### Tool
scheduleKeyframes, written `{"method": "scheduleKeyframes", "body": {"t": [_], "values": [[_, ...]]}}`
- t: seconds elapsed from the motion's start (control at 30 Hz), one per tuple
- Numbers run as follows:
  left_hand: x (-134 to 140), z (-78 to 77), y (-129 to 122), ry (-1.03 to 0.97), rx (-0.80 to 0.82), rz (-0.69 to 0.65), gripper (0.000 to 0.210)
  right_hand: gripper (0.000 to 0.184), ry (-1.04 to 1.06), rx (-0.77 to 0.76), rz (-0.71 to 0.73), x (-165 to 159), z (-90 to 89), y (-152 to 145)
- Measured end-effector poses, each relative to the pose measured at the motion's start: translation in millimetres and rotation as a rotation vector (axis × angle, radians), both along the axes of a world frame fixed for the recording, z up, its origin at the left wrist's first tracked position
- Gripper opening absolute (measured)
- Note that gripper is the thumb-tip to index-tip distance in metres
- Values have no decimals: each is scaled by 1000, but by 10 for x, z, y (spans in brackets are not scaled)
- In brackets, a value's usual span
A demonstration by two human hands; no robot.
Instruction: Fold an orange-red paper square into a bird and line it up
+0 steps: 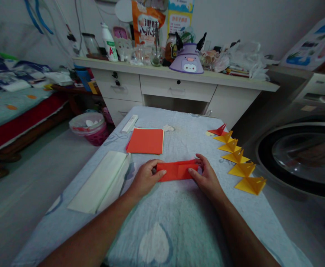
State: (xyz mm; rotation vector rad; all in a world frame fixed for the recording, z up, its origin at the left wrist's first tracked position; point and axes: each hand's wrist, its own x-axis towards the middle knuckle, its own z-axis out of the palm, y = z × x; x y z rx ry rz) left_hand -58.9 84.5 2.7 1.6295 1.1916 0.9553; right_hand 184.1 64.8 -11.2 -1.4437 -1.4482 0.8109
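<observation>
A folded sheet of red-orange paper stretches between both hands, just above the cloth-covered table. At its left end my left hand pinches it, thumb on the near face. Gripping the right end, my right hand also has its thumb on the front, with the fingers behind. A vertical crease shows near the paper's middle. Beyond my left hand lies a stack of square orange paper. Folded yellow paper cranes stand in a row on the right, with a red paper crane at the far end.
A pale paper packet rests at the table's left, and a small white box near its back left. Behind is a cluttered white desk. A pink waste bin stands left; a washing machine is on the right.
</observation>
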Motion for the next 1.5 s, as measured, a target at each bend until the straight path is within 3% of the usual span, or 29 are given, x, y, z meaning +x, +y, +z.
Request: {"method": "scheduleKeyframes", "body": {"t": [0.17,0.33,0.93,1.3,1.5], "values": [[-5,76,-29,-166,-101,-58,16,31,435,-169,146,-60,124,-47],[-17,47,-44,-220,-135,-51,19,24,572,-245,173,-98,195,-97],[-43,-8,-41,-188,-150,-12,23,23,694,-174,43,-166,214,-94],[-15,90,-74,-288,-162,5,19,27,634,-176,2,-147,172,-104],[-35,61,-77,-238,-160,-5,20,27,752,-135,-27,-187,227,-84]]}}
